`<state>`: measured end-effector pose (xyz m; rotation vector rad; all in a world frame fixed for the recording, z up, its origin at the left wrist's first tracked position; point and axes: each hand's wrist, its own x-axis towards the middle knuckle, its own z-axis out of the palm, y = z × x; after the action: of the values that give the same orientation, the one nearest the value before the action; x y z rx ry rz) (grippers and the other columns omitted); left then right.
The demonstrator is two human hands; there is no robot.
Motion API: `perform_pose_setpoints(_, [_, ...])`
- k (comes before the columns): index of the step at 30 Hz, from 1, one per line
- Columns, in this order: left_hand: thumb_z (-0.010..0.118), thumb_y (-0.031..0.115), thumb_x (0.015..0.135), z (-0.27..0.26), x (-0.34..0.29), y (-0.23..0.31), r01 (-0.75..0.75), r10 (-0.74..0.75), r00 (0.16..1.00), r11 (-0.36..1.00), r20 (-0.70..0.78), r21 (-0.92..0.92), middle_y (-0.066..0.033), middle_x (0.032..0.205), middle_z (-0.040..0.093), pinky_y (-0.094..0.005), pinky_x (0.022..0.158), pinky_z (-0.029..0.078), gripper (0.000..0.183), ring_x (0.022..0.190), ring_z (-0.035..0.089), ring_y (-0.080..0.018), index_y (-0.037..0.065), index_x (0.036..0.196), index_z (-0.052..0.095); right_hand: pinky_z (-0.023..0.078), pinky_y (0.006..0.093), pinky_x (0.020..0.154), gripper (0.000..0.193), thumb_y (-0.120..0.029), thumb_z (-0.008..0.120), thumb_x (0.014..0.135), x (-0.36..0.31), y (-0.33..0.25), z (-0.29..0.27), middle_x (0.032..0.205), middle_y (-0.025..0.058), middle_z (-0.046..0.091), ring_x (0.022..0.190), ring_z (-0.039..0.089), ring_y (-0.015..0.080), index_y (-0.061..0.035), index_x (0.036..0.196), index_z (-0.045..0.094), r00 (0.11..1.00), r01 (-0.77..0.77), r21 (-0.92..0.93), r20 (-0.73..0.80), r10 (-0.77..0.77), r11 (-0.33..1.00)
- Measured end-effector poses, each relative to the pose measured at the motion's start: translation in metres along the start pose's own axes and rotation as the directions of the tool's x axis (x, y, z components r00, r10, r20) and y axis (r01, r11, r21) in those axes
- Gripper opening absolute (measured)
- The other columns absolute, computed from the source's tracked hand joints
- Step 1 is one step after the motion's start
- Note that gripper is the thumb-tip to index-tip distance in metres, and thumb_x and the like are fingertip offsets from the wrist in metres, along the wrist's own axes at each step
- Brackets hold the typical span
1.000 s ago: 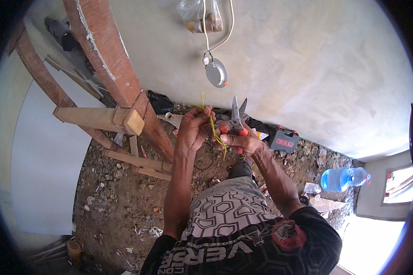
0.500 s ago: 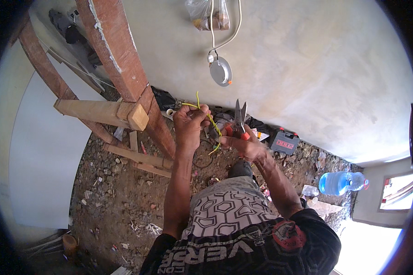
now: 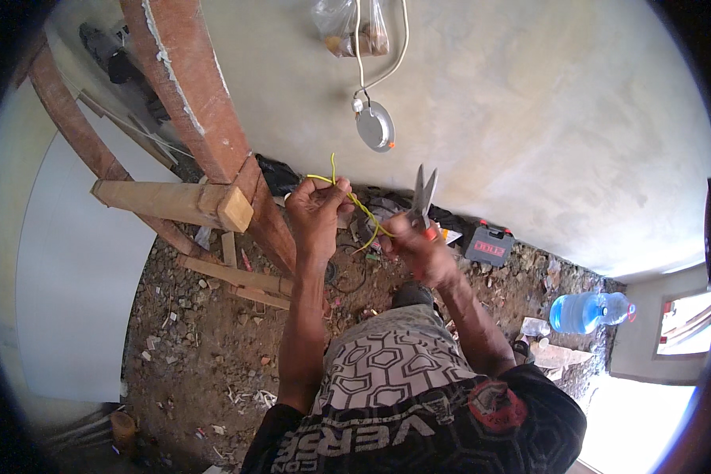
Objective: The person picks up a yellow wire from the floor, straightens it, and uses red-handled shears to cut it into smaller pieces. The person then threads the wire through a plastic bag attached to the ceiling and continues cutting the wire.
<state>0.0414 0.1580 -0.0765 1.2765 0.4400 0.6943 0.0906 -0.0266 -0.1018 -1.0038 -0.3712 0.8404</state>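
Observation:
Pinched between the fingers of my left hand (image 3: 316, 205) is a yellow-green electrical wire (image 3: 363, 208). Two loose ends stick up above that grip, and the twisted length runs right toward my other hand. My right hand (image 3: 420, 251), a little blurred, holds a pair of scissors (image 3: 423, 192) with red handles, blades pointing up and slightly apart. The fingertips of this hand also meet the wire's right part, where one end hangs down between the hands. Higher up, a round grey lamp (image 3: 375, 126) hangs against the wall on a white cable (image 3: 407, 39).
Brown wooden posts (image 3: 189, 95) with a crossbar (image 3: 166, 202) stand to my left. A dark tool case (image 3: 489, 242) lies by the wall at right, with a blue water bottle (image 3: 581, 314) farther right. Rubble covers the earth floor (image 3: 205, 355). A clear plastic bag (image 3: 351, 31) hangs above the lamp.
My right hand has turned and shifted slightly, tilting the scissor blades further right. The wire between the hands bends differently. My left hand keeps its pinch, a little farther left.

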Motion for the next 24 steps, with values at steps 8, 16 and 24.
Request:
perform_pose_setpoints(8, [0.073, 0.007, 0.088, -0.004, 0.001, -0.01, 0.17, -0.136, 0.982, 0.94, 0.13, -0.296, -0.0082, 0.086, 0.069, -0.0237, 0.062, 0.054, 0.01, 0.073, 0.067, -0.0149, 0.002, 0.093, 0.066, 0.053, 0.0367, 0.075, 0.036, -0.032, 0.053, 0.102, 0.02, 0.016, -0.02, 0.105, 0.0164, 0.066, 0.088, 0.061, 0.0231, 0.0025, 0.108, 0.061, 0.971, -0.152, 0.254, 0.217, 0.097, 0.955])
perform_pose_setpoints(16, [0.074, 0.009, 0.089, -0.006, -0.004, -0.005, 0.19, -0.149, 0.975, 0.944, 0.164, -0.27, -0.0082, 0.084, 0.069, -0.0229, 0.061, 0.054, 0.012, 0.072, 0.067, -0.015, 0.002, 0.093, 0.066, 0.049, 0.0327, 0.074, 0.023, -0.023, 0.065, 0.095, 0.018, 0.019, 0.001, 0.099, 0.0078, 0.066, 0.087, 0.061, 0.0171, -0.0033, 0.108, 0.063, 0.944, -0.139, 0.214, 0.324, 0.064, 0.967])
perform_pose_setpoints(24, [0.073, 0.006, 0.089, -0.007, -0.014, 0.003, 0.057, -0.048, 0.996, 0.991, 0.079, -0.123, -0.0066, 0.078, 0.069, -0.0229, 0.058, 0.053, 0.009, 0.067, 0.066, -0.0119, 0.0, 0.09, 0.065, 0.047, 0.0296, 0.065, 0.023, -0.015, 0.076, 0.086, 0.009, 0.009, 0.004, 0.089, 0.003, 0.065, 0.072, 0.058, 0.0119, -0.0044, 0.102, 0.063, 0.985, 0.116, -0.366, 0.163, -0.06, 0.923])
